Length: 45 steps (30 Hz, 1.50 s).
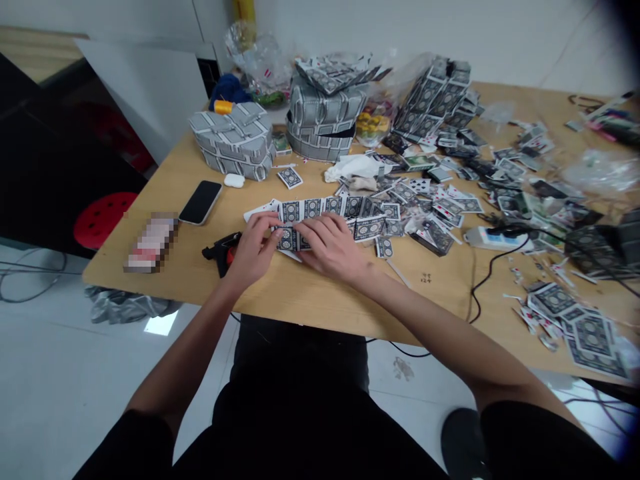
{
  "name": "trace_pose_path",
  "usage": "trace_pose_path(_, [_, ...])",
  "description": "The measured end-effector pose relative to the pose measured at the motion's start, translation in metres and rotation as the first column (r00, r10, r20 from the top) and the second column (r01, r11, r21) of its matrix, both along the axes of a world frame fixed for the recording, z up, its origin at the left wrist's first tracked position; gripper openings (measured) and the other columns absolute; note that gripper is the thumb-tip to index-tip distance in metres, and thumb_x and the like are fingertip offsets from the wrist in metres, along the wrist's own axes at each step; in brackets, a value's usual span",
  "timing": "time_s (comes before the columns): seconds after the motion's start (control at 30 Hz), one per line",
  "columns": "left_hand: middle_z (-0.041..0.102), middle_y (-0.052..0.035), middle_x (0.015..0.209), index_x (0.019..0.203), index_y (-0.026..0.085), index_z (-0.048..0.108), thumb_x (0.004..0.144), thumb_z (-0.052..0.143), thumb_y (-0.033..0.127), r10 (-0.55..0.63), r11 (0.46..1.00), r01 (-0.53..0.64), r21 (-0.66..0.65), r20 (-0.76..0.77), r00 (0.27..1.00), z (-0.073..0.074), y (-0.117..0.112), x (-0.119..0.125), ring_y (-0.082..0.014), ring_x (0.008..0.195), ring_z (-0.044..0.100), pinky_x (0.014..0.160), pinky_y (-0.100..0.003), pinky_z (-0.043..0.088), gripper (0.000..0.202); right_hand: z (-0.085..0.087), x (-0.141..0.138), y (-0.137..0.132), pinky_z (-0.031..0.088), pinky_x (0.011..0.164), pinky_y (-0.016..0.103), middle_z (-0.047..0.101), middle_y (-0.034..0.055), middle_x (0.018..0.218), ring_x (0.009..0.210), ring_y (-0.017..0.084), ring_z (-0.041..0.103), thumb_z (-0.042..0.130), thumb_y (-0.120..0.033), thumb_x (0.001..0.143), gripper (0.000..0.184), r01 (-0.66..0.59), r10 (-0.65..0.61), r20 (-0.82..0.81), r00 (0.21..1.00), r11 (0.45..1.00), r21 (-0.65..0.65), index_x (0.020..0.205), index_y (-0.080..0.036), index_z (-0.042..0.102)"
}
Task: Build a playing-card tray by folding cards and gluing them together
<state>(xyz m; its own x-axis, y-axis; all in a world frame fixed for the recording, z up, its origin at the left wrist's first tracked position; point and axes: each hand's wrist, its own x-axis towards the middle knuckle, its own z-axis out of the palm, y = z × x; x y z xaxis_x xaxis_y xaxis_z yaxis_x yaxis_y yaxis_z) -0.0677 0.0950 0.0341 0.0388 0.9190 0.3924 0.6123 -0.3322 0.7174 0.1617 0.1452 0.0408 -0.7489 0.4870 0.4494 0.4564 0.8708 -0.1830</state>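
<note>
A long folded strip of playing cards (314, 208) with black-and-white backs stands on the table in front of me. My left hand (254, 248) pinches its left end, thumb and fingertips on the cards. My right hand (330, 248) bends over the near wall of the same strip, fingertips meeting the cards close to the left hand. Its thumb is hidden behind the palm. Farther right the strip continues as an upright row (369, 228). Beside the left wrist lies a black tool with a red part (220, 255), partly covered by the hand.
A phone (201, 202), a white case (234, 181) and a blurred-out item (151, 243) lie left. Behind stand a lidded card box (235, 143) and a rounded card box (325, 110). Loose cards (595, 333) and a power strip (497, 239) with black cables are right.
</note>
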Motion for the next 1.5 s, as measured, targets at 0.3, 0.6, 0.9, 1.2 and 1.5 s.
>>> trace_pose_path(0.3, [0.065, -0.0099, 0.124, 0.128, 0.023, 0.051, 0.103, 0.068, 0.036, 0.225, 0.973, -0.227, 0.050, 0.031, 0.974, -0.003, -0.019, 0.017, -0.0216, 0.105, 0.073, 0.082, -0.035, 0.065, 0.033, -0.005, -0.006, 0.003, 0.044, 0.103, 0.054, 0.069, 0.0202, 0.138, 0.122, 0.037, 0.060, 0.066, -0.025, 0.100, 0.047, 0.020, -0.024, -0.057, 0.998, 0.998, -0.060, 0.145, -0.015, 0.058])
trace_pose_path(0.6, [0.070, -0.0076, 0.104, 0.118, 0.023, 0.049, 0.084, 0.087, 0.046, 0.446, 0.883, -0.469, -0.011, -0.291, 0.846, 0.006, -0.032, 0.039, -0.0318, 0.101, 0.074, 0.081, -0.043, 0.060, 0.055, -0.023, -0.018, 0.000, 0.043, 0.091, 0.046, 0.072, 0.0186, 0.126, 0.111, 0.033, 0.061, 0.056, -0.020, 0.105, 0.037, 0.074, -0.069, -0.061, 0.996, 0.993, 0.093, 0.140, -0.013, 0.063])
trace_pose_path(0.9, [0.075, -0.0128, 0.119, 0.125, 0.021, 0.054, 0.086, 0.086, 0.032, 0.409, 0.898, -0.432, -0.085, -0.200, 0.890, -0.008, -0.030, 0.042, -0.0310, 0.108, 0.076, 0.092, -0.043, 0.061, 0.052, -0.007, -0.028, -0.017, 0.040, 0.081, 0.038, 0.069, 0.0142, 0.107, 0.095, 0.026, 0.058, 0.045, -0.008, 0.106, 0.026, 0.222, -0.240, 0.101, 0.966, 0.962, 0.159, 0.118, -0.014, 0.068])
trace_pose_path(1.2, [0.077, -0.0107, 0.123, 0.129, 0.023, 0.062, 0.087, 0.083, 0.027, 0.249, 0.964, -0.242, -0.113, 0.049, 0.967, -0.027, -0.034, 0.032, -0.0257, 0.104, 0.079, 0.093, -0.043, 0.067, 0.047, 0.010, -0.034, -0.042, 0.043, 0.077, 0.037, 0.068, 0.0130, 0.104, 0.093, 0.027, 0.062, 0.040, -0.013, 0.112, 0.022, 0.291, -0.316, 0.298, 0.901, 0.948, 0.126, 0.110, -0.018, 0.061])
trace_pose_path(1.5, [0.079, -0.0087, 0.124, 0.131, 0.024, 0.065, 0.088, 0.082, 0.029, 0.170, 0.963, -0.167, -0.211, -0.002, 0.985, -0.037, -0.051, 0.014, -0.0280, 0.109, 0.080, 0.100, -0.046, 0.065, 0.047, 0.016, -0.031, -0.063, 0.048, 0.074, 0.036, 0.069, 0.0119, 0.111, 0.094, 0.026, 0.067, 0.052, -0.014, 0.107, 0.013, 0.250, -0.189, 0.415, 0.890, 0.964, -0.096, 0.118, -0.017, 0.058])
